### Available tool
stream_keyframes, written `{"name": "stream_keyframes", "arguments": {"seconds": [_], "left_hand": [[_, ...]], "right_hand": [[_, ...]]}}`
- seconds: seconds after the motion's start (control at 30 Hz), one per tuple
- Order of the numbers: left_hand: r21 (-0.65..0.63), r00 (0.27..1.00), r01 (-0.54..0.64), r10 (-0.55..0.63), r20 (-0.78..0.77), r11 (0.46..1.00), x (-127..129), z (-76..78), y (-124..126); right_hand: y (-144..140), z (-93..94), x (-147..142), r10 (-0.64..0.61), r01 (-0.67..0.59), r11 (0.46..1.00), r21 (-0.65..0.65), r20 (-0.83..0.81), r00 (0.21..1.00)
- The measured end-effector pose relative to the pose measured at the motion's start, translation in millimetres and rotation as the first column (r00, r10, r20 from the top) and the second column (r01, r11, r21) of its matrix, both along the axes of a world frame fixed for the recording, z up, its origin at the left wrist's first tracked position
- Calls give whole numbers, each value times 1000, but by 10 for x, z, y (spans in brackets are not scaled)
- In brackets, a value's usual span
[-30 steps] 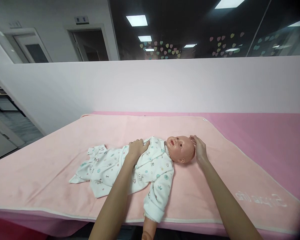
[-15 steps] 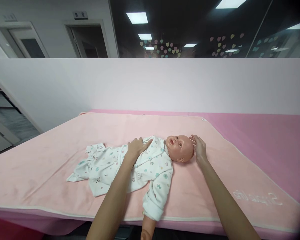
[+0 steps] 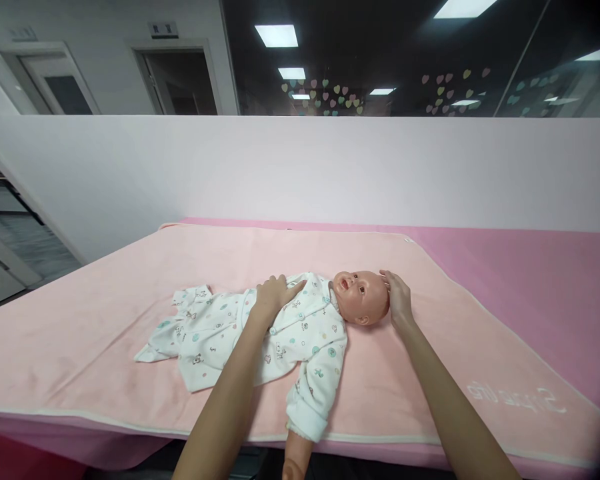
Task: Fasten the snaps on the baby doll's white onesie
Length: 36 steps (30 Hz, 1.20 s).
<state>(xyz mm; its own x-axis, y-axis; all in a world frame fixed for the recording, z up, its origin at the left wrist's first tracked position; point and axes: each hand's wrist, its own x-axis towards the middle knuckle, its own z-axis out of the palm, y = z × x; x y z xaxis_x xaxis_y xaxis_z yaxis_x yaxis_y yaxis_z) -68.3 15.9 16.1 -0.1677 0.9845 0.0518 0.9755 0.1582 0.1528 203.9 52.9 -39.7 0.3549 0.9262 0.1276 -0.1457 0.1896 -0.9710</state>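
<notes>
A baby doll [image 3: 361, 299] lies on its back, its head to the right and its legs to the left. It wears a white printed top [image 3: 305, 327] and matching trousers [image 3: 210, 330]. Across the doll's belly my left hand [image 3: 276, 295] rests flat, thumb stretched toward the chest. My right hand [image 3: 399, 297] is at the crown of the doll's head, fingers extended and slightly curved against it. One doll arm [image 3: 297, 453] hangs over the near table edge, its sleeve covering most of it. The trouser ends look flat, with no feet showing.
A peach blanket [image 3: 105, 333] with a white border covers much of the pink table surface [image 3: 530, 287]. Behind it stands a white half wall [image 3: 330, 173] below a dark window [image 3: 380, 53] with heart stickers. Doorways [image 3: 180, 80] are at the upper left.
My right hand has shifted very slightly left, closer against the doll's head. My left hand stays on the belly.
</notes>
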Motion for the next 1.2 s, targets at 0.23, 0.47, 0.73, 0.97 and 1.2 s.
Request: {"name": "stream_keyframes", "arguments": {"seconds": [0.23, 0.47, 0.73, 0.97, 1.2], "left_hand": [[2, 1000, 0, 0, 10, 1000, -15, -25, 20], [-17, 1000, 3, -3, -1, 1000, 3, -4, 6], [-39, 1000, -6, 6, 0, 999, 16, -15, 16], [-45, 1000, 3, -3, 10, 999, 21, -20, 26], [-58, 1000, -2, 3, 19, 998, 30, -1, 10]], "right_hand": [[-22, 34, -43, 103, -103, 989, 106, 1, 995], [-25, 13, -62, 208, -205, 977, 62, -48, 977], [-20, 38, -18, 79, -76, 996, 45, -81, 994], [10, -1, 22, 39, -33, 994, 107, -61, 997], [-34, 18, -21, 129, -129, 984, 123, 6, 992]]}}
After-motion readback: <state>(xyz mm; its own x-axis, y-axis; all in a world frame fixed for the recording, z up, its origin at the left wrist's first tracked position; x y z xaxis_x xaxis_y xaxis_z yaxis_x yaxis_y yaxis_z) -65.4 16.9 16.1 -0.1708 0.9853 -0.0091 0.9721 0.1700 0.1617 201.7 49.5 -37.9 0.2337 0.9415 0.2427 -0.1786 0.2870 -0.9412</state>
